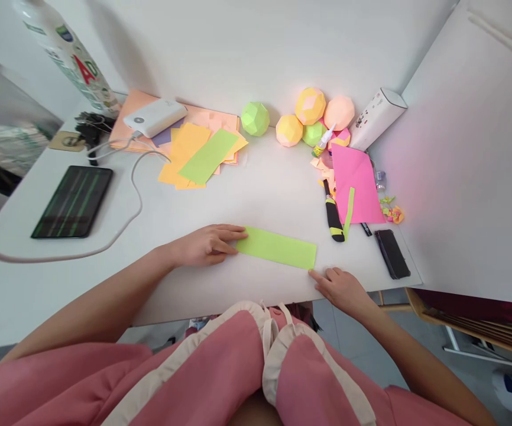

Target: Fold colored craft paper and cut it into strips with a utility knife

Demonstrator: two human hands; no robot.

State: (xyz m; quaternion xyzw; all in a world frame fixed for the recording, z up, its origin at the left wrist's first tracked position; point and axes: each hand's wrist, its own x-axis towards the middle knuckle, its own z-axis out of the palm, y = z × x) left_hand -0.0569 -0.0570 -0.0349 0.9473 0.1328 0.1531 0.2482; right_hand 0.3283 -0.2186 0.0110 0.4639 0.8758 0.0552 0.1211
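Note:
A green paper strip (278, 247) lies flat on the white desk (256, 195) near its front edge. My left hand (209, 244) rests on the desk with fingers stretched out flat, fingertips pressing the strip's left end. My right hand (342, 288) sits at the strip's near right corner, index finger extended and touching that corner, the other fingers curled loosely with nothing in them.
A utility knife (334, 216), thin green strip (349, 212), pink sheet (357, 182), glue tube (323, 142) and phone (392, 253) lie to the right. Paper balls (310, 106) sit at the back. Orange and green sheets (203, 155), power bank (155, 117), cable and tablet (73, 201) are left.

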